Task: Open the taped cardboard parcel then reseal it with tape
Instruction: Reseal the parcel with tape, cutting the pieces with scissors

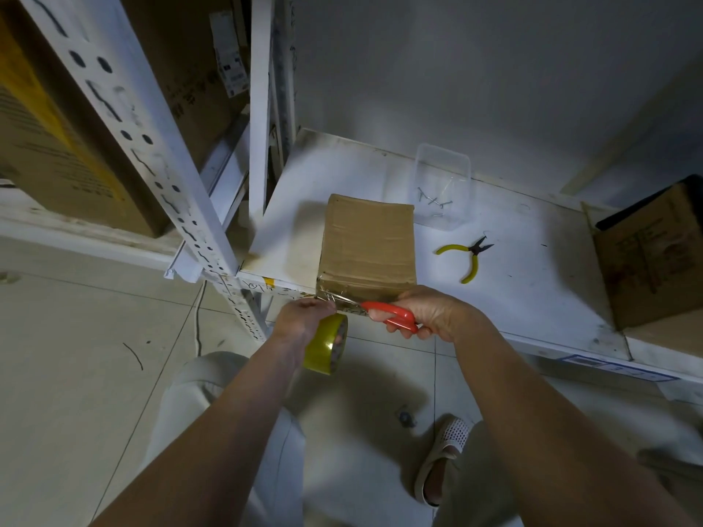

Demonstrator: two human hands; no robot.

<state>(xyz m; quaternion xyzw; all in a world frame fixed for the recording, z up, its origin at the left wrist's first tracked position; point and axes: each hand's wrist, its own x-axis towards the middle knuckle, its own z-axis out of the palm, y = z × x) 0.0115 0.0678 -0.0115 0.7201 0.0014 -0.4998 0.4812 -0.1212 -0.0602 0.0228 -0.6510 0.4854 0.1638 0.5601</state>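
On the left, the left hand (pixel 302 317) is closed around the tape roll (pixel 327 349), fingers through its core, pulling a strip taut off the near edge of the parcel (pixel 367 245). To its right, the scissors (pixel 380 311) point at that strip; the right hand (pixel 430 315) is clenched in their red handles. The blades seem part open at the tape, though glare blurs them. To cut well, keep the strip tight, snip close to the box, then press the loose end flat. The parcel sits shut at the front edge of a white shelf (pixel 532 298), scuffed and dim. Further right lie a clear tub (pixel 443 184) with a few nails, yellow pliers (pixel 466 258), and an open carton (pixel 654 260) against a pale wall
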